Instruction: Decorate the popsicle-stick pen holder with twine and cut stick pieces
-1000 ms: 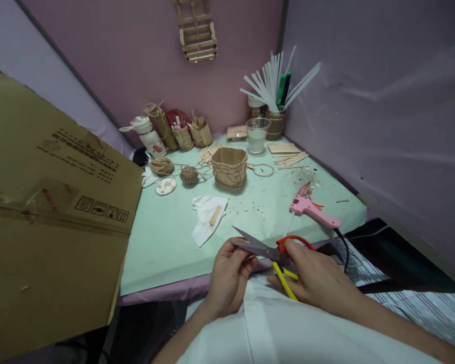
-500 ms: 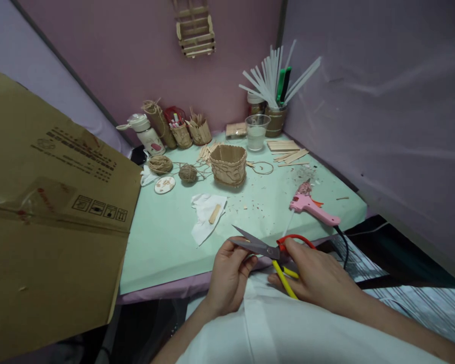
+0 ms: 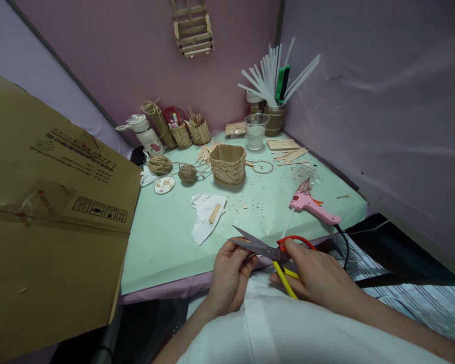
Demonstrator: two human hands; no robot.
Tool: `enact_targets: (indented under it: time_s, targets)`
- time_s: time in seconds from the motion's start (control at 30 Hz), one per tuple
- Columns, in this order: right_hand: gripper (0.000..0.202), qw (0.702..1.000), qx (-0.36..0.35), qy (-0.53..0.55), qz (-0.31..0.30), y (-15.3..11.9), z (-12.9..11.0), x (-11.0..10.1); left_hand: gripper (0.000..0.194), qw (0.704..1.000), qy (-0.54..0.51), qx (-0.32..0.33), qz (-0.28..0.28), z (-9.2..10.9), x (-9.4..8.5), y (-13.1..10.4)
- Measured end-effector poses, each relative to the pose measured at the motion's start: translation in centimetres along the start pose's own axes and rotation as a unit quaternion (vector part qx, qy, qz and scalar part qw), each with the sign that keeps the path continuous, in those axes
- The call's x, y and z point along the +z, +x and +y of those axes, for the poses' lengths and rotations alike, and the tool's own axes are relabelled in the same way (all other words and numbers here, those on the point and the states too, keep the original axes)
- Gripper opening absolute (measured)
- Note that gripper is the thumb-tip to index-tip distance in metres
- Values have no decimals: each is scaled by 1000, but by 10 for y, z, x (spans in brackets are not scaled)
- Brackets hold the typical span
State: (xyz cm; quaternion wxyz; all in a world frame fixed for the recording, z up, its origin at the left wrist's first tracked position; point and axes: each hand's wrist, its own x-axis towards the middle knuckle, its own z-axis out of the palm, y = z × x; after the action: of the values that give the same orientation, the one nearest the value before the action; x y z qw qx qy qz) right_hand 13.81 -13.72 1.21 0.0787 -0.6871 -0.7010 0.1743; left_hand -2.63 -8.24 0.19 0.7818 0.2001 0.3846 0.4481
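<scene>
Scissors (image 3: 265, 249) with dark blades, one red handle and one yellow handle are in my right hand (image 3: 316, 270), its fingers wrapped on the handles. The blades are parted and point left. At their tips my left hand (image 3: 231, 275) is closed in a pinch on a small pale wooden piece (image 3: 247, 241), mostly hidden by fingers and blades. Beyond my hands, a flat wooden strip (image 3: 214, 214) lies on a crumpled white tissue (image 3: 200, 230). Farther back stands a carved-looking wooden basket (image 3: 228, 172) with a wavy rim.
A pink glue gun (image 3: 314, 208) lies at the right, its cord over the table edge. Twine balls (image 3: 187, 173), a white dish (image 3: 164, 185), a cup of cloudy liquid (image 3: 256, 136) and craft sticks (image 3: 282, 145) are farther back. A large cardboard box (image 3: 60, 212) borders the left.
The view has shifted very slightly. Both hands and the scissors stay almost the same, with the blades still parted around the small piece.
</scene>
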Motion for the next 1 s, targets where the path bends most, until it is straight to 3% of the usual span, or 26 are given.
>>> enact_targets:
  time_s: [0.4, 0.57, 0.67, 0.8, 0.9, 1.0]
  targets:
    - [28, 1000, 1, -13, 11, -1, 3, 6, 11, 1000, -3, -12, -10, 0, -1, 1]
    - [22, 996, 19, 90, -20, 1, 6, 3, 17, 999, -1, -32, -7, 1, -1, 0]
    - [21, 972, 28, 235, -5, 6, 7, -2, 17, 999, -10, -50, -8, 1, -1, 1]
    - [24, 909, 27, 414, 39, 15, 1, -8, 15, 991, -17, -122, -48, 1, 0, 2]
    - [27, 880, -2, 471, 56, 21, -7, -8, 14, 981, -11, -178, -78, 1, 0, 4]
    - [28, 861, -12, 505, 63, 25, -11, -3, 16, 978, 0, -192, -82, 0, 0, 5]
